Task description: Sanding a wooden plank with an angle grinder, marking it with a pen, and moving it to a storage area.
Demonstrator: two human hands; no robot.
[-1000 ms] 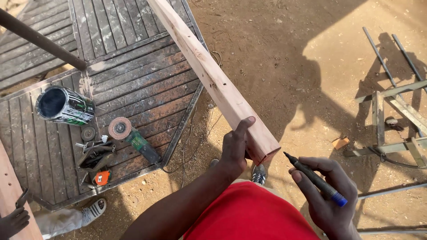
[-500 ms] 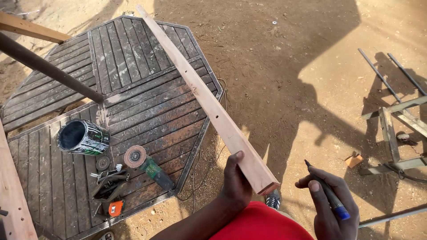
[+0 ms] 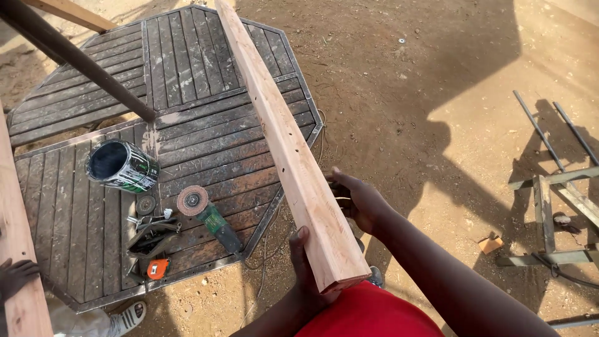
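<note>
Now the right hand [image 3: 362,201] too grips the wooden beam [image 3: 293,162], marker gone.

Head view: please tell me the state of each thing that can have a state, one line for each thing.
Wooden beam: lifted, slanting, held near its end by both hands.
Left hand: gripping the beam from below.
Right hand: closed on the beam's side.
Can: open, lying on its side.
Angle grinder: lying flat on the wooden panel, untouched.
Tape measure: lying on the panel, tape not pulled out.
</note>
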